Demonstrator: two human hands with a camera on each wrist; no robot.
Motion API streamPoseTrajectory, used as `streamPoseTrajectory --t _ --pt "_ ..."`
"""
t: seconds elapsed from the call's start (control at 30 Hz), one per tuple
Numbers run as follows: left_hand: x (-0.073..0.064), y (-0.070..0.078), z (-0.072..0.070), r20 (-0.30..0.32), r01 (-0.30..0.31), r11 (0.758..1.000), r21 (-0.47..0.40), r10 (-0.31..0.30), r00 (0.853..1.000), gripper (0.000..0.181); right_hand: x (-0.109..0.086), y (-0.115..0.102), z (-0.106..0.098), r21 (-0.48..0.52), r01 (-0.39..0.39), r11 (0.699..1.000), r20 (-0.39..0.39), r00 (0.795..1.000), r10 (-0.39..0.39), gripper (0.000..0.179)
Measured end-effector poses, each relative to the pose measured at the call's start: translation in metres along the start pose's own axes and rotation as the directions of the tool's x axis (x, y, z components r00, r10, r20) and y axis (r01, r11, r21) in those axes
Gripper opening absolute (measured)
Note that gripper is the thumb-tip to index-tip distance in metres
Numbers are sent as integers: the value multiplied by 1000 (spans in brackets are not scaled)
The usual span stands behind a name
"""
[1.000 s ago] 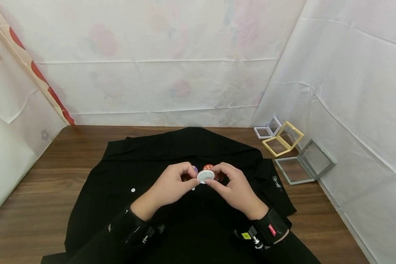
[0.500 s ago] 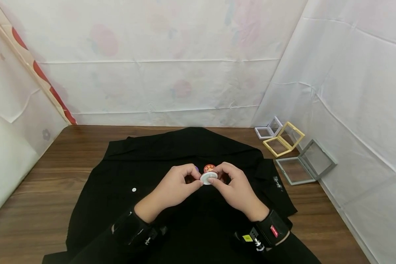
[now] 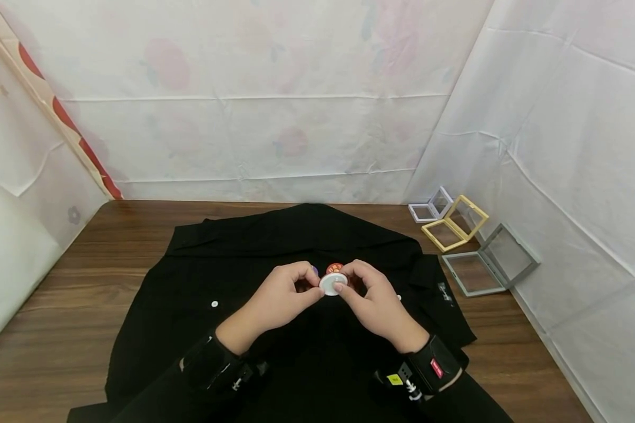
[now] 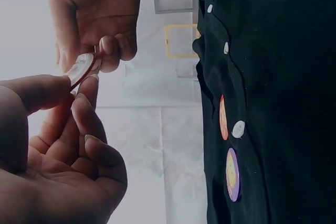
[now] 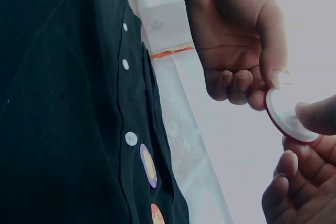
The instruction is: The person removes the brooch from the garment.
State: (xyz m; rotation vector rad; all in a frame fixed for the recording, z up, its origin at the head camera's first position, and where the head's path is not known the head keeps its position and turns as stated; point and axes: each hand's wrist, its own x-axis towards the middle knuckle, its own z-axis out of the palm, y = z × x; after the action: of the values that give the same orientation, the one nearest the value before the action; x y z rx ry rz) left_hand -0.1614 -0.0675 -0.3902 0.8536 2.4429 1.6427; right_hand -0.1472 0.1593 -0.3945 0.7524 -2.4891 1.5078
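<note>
Both hands hold a round pin badge (image 3: 333,284) above a black buttoned shirt (image 3: 296,235), its white back turned up toward the head camera. My left hand (image 3: 277,296) pinches its left edge. My right hand (image 3: 376,301) grips the other side, thumb (image 5: 317,118) on the white back. A thin pin wire and a red rim show on the badge (image 5: 289,118) in the right wrist view; its front is hidden. On the shirt lie a red badge (image 4: 223,117) and a purple-rimmed badge (image 4: 232,174), beside a white button (image 4: 238,129).
Three hinged frames stand unfolded at the back right of the wooden table (image 3: 58,299): a white frame (image 3: 431,205), a yellow frame (image 3: 455,223) and a grey frame (image 3: 489,261). White cloth walls (image 3: 264,141) enclose the back and sides.
Both hands and the badge have shifted slightly to the right since a second ago. The badge's tilt has varied a little. A white button now shows beside the right hand.
</note>
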Motion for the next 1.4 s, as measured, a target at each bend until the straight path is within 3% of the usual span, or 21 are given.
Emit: streamPoseTrajectory --t 0.67,0.83,1.1,1.23,1.4 --pt "-1 -4 0 -34 -5 1000 -5 5 999 4 1 1 2 31 -32 999 90 996 29 8" --pt "-1 -1 1 -28 -15 1000 -7 15 1000 5 -1 -5 -12 -11 -61 998 149 987 62 17" --pt "-2 3 2 -23 -15 1000 2 15 1000 7 6 -10 -31 -85 -63 994 168 983 77 28" --pt "-1 4 3 -27 -41 999 2 41 999 8 19 -11 -32 -83 -106 991 280 952 126 35" --pt "-2 5 4 -25 -60 998 10 60 998 9 33 -8 -27 15 -188 982 470 868 159 51"
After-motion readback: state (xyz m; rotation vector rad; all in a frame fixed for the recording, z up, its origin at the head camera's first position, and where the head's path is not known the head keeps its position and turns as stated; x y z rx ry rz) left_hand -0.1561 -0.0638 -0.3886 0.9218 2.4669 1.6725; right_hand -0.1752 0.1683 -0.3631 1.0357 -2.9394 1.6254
